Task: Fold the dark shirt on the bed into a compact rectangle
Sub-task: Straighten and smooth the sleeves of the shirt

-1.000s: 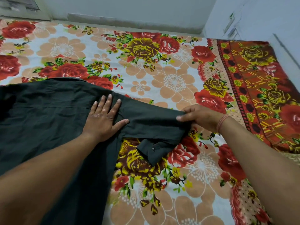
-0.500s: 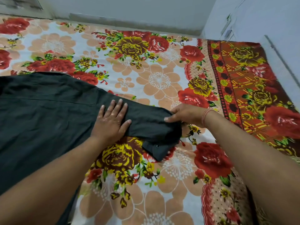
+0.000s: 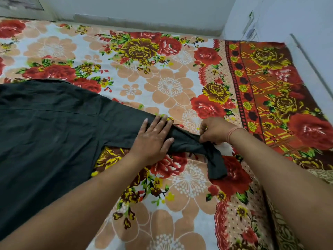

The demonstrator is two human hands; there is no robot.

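The dark shirt [image 3: 50, 127] lies flat on the left half of the bed, its body running off the left edge of view. One sleeve [image 3: 187, 141] stretches to the right, and its cuff [image 3: 216, 165] bends down toward me. My left hand [image 3: 153, 139] lies flat, fingers spread, pressing the sleeve near its middle. My right hand [image 3: 214, 130] pinches the sleeve just above the bent cuff, and a thread band circles that wrist.
The bed carries a floral sheet [image 3: 162, 83] with a red patterned border [image 3: 261, 87] along the right. A pale wall [image 3: 144, 11] runs behind the bed, and another wall [image 3: 306, 33] stands close on the right.
My left hand has slid rightward along the sleeve. The sleeve is drawn out longer and narrower, and my right hand has closed from a flat touch into a pinch near the cuff.
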